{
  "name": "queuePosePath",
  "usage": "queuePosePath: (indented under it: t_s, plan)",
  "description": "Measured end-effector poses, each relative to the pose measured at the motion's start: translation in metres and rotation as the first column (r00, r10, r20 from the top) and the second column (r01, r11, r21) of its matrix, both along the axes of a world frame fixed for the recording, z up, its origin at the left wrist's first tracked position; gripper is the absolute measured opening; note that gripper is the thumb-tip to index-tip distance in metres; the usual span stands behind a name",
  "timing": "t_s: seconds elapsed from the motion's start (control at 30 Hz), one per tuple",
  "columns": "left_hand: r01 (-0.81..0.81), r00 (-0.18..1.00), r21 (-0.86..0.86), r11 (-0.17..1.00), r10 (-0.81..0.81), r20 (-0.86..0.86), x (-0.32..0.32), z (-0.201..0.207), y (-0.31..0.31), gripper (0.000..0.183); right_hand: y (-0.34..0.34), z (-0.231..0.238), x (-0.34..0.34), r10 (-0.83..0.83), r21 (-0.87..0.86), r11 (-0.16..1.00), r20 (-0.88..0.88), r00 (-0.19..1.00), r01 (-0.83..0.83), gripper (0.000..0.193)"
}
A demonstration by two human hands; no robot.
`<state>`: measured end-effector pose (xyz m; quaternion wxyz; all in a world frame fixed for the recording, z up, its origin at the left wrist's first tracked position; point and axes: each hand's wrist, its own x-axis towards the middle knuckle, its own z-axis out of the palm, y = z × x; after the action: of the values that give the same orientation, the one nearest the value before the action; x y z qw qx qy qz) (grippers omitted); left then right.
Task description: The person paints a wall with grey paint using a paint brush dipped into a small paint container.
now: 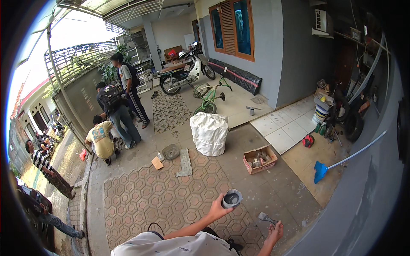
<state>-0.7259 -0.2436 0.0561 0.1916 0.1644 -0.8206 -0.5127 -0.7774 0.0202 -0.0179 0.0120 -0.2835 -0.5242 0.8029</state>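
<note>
1. Cup (233, 198) with grey sides and something dark inside, held up over the right edge of the patterned paving (162, 205); from where I stand, I can't tell how full it is.
2. Of the two hands, the left hand (220, 207) is wrapped around the cup's side, its mouth facing up.
3. The right hand (276, 232) has its fingers closed near the handle end of a flat brush (265, 217), out past that same right edge, above the plain floor.
4. I'd reckon the cup is light and thin-walled, apt to dent under a hard squeeze and to slop if tipped; a loose grip below the rim should suit it.
5. The brush looks light too, stiff in the handle and softer at its greyish bristles; the handle is the place to hold, though wet fingers might slip.
6. Beyond the paving's far right corner stands a white sack (209, 134), with an open carton (261, 167) to its right.
</note>
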Motion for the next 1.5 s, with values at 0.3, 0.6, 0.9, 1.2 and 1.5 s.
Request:
queuePosePath:
  t_s: [0.3,0.6,0.9,1.2,1.5]
  plan:
    - [0.287,0.954,0.029,0.957,-0.289,0.080,-0.078,-0.022,0.092,0.062,0.116,0.005,-0.005,-0.263,0.058,0.965,0.182,0.948,0.256,0.041]
    - [0.549,0.806,0.155,0.821,-0.570,0.160,-0.199,-0.044,0.170,0.061,0.164,-0.026,-0.022,-0.546,0.027,0.837,0.123,0.829,0.547,0.041]
    - [0.839,0.540,0.132,0.528,-0.839,-0.073,-0.370,-0.041,0.276,0.062,0.173,0.080,-0.167,-0.840,-0.004,0.506,-0.228,0.492,0.862,0.021]
    - [0.840,0.539,0.091,0.534,-0.808,-0.239,-0.502,-0.009,0.362,0.059,0.189,0.181,-0.301,-0.548,0.533,0.379,-0.530,0.647,0.757,0.018]
    - [0.746,0.644,-0.094,0.660,-0.750,-0.153,-0.585,-0.010,0.403,0.057,0.239,0.157,-0.431,-0.074,0.843,0.293,-0.450,0.890,0.451,0.018]
